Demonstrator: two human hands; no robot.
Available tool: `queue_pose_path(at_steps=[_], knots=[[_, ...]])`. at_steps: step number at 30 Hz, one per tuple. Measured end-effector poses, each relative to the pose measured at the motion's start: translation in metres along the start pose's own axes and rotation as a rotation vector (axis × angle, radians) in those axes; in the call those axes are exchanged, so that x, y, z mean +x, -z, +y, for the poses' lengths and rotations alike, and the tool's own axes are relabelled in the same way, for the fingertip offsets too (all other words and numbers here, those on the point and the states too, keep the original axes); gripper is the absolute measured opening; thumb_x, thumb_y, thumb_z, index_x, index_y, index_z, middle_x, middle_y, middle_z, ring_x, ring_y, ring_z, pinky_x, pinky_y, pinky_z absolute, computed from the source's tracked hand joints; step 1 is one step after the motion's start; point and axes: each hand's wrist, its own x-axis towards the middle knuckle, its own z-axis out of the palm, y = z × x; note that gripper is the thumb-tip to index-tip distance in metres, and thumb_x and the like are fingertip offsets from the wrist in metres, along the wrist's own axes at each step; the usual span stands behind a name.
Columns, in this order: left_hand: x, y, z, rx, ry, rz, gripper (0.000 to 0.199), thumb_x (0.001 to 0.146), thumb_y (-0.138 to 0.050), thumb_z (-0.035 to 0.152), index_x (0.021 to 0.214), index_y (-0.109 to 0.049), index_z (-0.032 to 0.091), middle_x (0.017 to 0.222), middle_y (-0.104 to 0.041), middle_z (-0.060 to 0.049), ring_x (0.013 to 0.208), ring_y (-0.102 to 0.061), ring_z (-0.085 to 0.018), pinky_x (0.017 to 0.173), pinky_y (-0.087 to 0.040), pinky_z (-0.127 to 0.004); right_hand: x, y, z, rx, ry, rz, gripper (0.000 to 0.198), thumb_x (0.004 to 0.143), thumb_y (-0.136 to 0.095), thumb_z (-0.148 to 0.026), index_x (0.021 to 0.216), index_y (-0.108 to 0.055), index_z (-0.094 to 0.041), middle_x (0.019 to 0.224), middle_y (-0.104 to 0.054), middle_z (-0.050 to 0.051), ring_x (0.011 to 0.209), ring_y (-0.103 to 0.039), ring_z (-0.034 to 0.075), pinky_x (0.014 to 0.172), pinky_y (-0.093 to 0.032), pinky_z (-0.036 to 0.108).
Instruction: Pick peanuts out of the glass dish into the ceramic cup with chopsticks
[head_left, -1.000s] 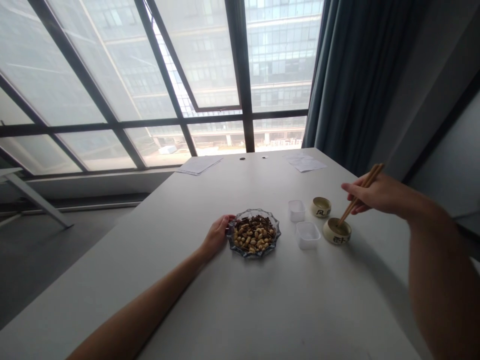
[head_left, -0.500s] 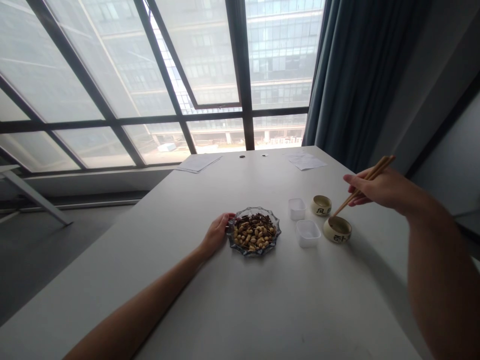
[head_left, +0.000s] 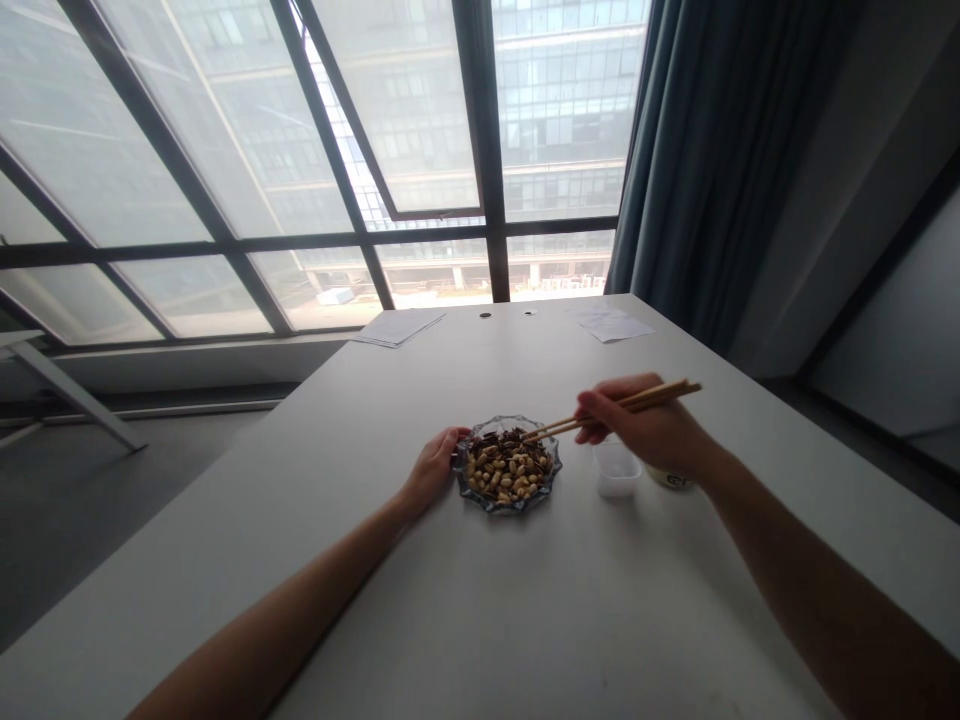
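Observation:
My left hand (head_left: 435,468) grips the left rim of a scalloped glass bowl (head_left: 504,507) on the table. Mixed nuts (head_left: 510,478) fill it, pale ones at the front and dark, seed-like pieces toward the back. Wooden chopsticks (head_left: 637,400) are held in my right hand (head_left: 630,420), their tips over the dark pieces at the bowl's back right. Whether the tips pinch anything is too small to tell. Under my right hand stands a clear square plastic cup (head_left: 617,472). Beside it a beige ceramic cup (head_left: 670,480) is mostly covered by my wrist.
Papers lie at the far left (head_left: 399,327) and far right (head_left: 613,324) of the white table (head_left: 450,600). Two small round discs or holes sit near its back edge. Beyond are large windows and a dark blue curtain (head_left: 697,160).
My right hand has swung left with the chopsticks, from the near ceramic cup to the glass bowl. It now hides the farther plastic and ceramic cups. My left hand stays put.

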Motion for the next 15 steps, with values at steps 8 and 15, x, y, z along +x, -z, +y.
queue_pose_path(at_steps=[8,15], knots=[[0.001,0.0,-0.004,-0.023,-0.01,-0.004,0.054,0.091,-0.044,0.062,0.105,-0.071,0.017,0.099,-0.077,-0.01,0.092,-0.068,-0.028,0.079,-0.054,-0.038,-0.003,-0.053,0.013,-0.077,-0.082,-0.25,0.038,0.092,-0.064,-0.049,0.073,-0.07,-0.016,0.067,-0.074,0.005,0.064,-0.072,0.02,0.055,-0.054,0.024],[0.0,-0.001,-0.004,-0.045,-0.01,-0.01,0.055,0.091,-0.044,0.064,0.103,-0.072,0.018,0.099,-0.077,-0.009,0.093,-0.068,-0.028,0.08,-0.054,-0.039,-0.006,-0.054,0.011,-0.115,-0.095,-0.222,0.038,0.093,-0.063,-0.047,0.073,-0.068,-0.016,0.063,-0.071,0.004,0.062,-0.071,0.019,0.054,-0.05,0.023]])
